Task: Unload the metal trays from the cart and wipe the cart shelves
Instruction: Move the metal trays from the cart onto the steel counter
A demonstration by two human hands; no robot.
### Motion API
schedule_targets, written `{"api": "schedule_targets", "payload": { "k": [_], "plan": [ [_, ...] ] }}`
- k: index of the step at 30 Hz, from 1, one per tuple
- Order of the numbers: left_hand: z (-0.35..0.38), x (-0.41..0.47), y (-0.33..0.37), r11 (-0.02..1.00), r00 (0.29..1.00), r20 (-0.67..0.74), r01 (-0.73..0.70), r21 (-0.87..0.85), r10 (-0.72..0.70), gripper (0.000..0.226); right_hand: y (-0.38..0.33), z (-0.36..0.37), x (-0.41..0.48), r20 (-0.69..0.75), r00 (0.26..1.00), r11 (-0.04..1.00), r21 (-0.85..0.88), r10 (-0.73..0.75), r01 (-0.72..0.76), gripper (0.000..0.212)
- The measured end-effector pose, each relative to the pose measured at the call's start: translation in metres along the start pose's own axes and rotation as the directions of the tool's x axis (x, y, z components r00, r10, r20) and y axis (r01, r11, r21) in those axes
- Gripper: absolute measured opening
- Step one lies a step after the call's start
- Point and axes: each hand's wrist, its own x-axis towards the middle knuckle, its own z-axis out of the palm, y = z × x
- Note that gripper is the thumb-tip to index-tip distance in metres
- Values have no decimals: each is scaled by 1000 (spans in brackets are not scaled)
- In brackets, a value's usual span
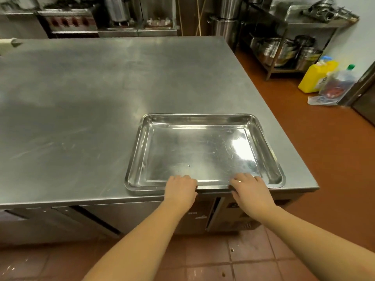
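Steel rim is what both hands hold: the left hand [180,188] curls its fingers over the near edge of the tray [199,147]. The right hand [250,189], just to its right, grips the same edge with its fingers hooked inside. The tray lies flat on the table [91,94], at the near right corner, with the gripped rim right at the table's near edge. Red floor [316,159] runs along the right side. Far right, a yellow jug [316,77] stands on it beside a rack [284,51] of pots. A stove [69,22] stands beyond the table's far edge.
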Motion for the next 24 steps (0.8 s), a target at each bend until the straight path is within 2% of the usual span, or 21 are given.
{"api": "schedule_targets", "payload": {
  "k": [5,10,18,21,24],
  "plan": [
    [3,9,-1,999,995,95,-20,29,17,24,5,-1,10,40,998,994,-98,-40,44,25],
    [-3,18,1,999,995,92,-36,28,34,27,7,-6,26,12,1000,995,-94,28,-27,20],
    [-1,29,-20,1000,997,72,-13,9,12,26,-9,-4,41,57,992,991,-77,113,-109,15],
    [4,30,-21,999,997,76,9,-43,-6,26,-9,0,39,5,991,990,-61,131,-130,14],
    [9,27,-21,988,999,43,33,-153,-27,24,-12,-7,41,83,986,988,-60,144,-139,17]
  ]
}}
